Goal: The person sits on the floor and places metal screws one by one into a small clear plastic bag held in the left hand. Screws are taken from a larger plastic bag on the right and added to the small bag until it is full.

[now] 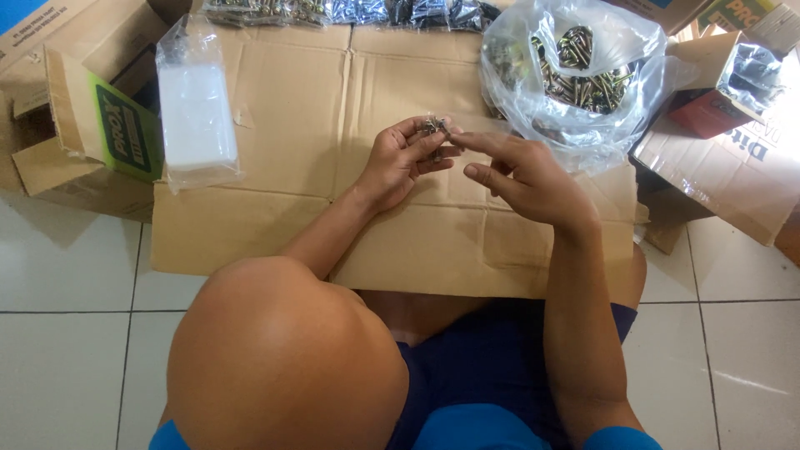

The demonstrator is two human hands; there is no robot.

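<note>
flat cardboard on tiled floor | stack of clear bags left | open boxes both sides | row of filled packets at far edge

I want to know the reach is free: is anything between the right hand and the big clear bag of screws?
Nothing visible. The right hand is at the small bunch of screws held in the left hand, and only bare cardboard lies between it and the bag of screws just beyond.

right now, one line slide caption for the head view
Left hand holds small metal screws, right hand picking, beside clear plastic screw bag.
</note>
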